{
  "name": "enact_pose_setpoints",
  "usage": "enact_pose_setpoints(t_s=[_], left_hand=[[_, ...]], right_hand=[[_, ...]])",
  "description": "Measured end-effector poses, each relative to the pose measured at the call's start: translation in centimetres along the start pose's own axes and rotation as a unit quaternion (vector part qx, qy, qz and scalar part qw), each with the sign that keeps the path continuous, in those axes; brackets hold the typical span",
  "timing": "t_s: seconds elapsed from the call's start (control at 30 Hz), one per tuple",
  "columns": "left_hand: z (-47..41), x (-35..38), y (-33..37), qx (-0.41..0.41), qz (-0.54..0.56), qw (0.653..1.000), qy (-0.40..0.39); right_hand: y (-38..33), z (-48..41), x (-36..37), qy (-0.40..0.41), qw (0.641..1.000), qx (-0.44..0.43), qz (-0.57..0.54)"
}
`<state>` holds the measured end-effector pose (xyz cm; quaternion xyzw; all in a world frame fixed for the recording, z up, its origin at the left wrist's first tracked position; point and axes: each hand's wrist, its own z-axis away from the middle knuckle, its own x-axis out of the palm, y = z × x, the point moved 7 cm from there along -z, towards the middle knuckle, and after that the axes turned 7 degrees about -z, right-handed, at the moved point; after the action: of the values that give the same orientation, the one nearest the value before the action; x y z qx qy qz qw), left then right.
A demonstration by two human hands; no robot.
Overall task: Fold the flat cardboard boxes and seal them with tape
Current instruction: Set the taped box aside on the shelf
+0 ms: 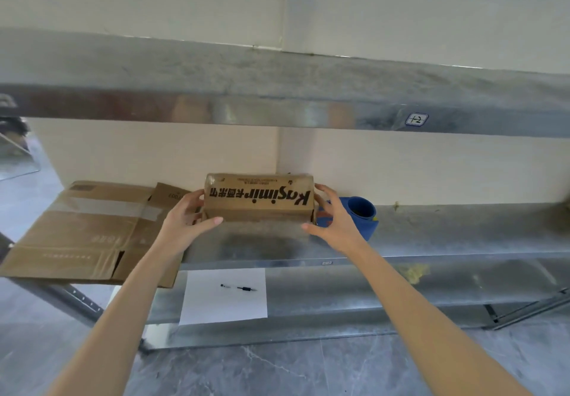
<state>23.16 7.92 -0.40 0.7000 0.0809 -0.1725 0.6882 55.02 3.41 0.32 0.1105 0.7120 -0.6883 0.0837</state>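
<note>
White sheet (223,297) on the lower shelf (339,290), below both hands. Left hand (185,219) and right hand (334,223) grip opposite ends of the folded box (259,201), between them. Flat cardboard (77,232) lies left of the left hand. A blue tape dispenser (361,213) sits just behind the right hand.

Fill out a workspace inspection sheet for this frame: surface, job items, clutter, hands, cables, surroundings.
Surface: metal shelf, dull and smudged.
Job's things: folded box standing near the wall, print upside down; flat cardboard to its left, overhanging the shelf edge; blue tape dispenser to its right.
Clutter: paper sheet with pen parts on the lower shelf.
Hands: left hand grips the box's left end; right hand grips its right end.
Cables: nothing seen.
Surroundings: cream wall, upper shelf with a handwritten label, grey floor.
</note>
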Motion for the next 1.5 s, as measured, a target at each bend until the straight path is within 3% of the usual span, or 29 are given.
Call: enact_pose_setpoints(t_s=[0.37, 0.6, 0.77, 0.93, 1.23, 1.5], left_hand=[[-0.9, 0.9, 1.8, 0.019, -0.001, 0.992, 0.122], [-0.5, 1.8, 3.1, 0.032, -0.045, 0.988, 0.145], [-0.2, 2.0, 3.0, 0.024, -0.041, 0.990, 0.133], [-0.1, 2.1, 2.4, 0.019, -0.020, 0.995, 0.100], [0.5, 3.3, 1.6, 0.038, -0.026, 0.998, -0.035], [1.3, 4.1, 2.5, 0.053, -0.040, 0.995, -0.077]], right_hand=[[-2.2, -0.3, -2.3, 0.106, 0.994, -0.016, 0.033], [-2.7, 0.2, -3.1, 0.150, 0.987, -0.016, 0.065], [-2.3, 0.2, -2.8, 0.112, 0.991, 0.010, 0.079], [-2.2, 0.2, -2.7, 0.131, 0.989, 0.027, 0.064], [-2.5, 0.2, -3.4, 0.253, 0.956, 0.092, 0.113], [-2.8, 0.7, -3.6, 0.310, 0.932, 0.134, 0.129]])
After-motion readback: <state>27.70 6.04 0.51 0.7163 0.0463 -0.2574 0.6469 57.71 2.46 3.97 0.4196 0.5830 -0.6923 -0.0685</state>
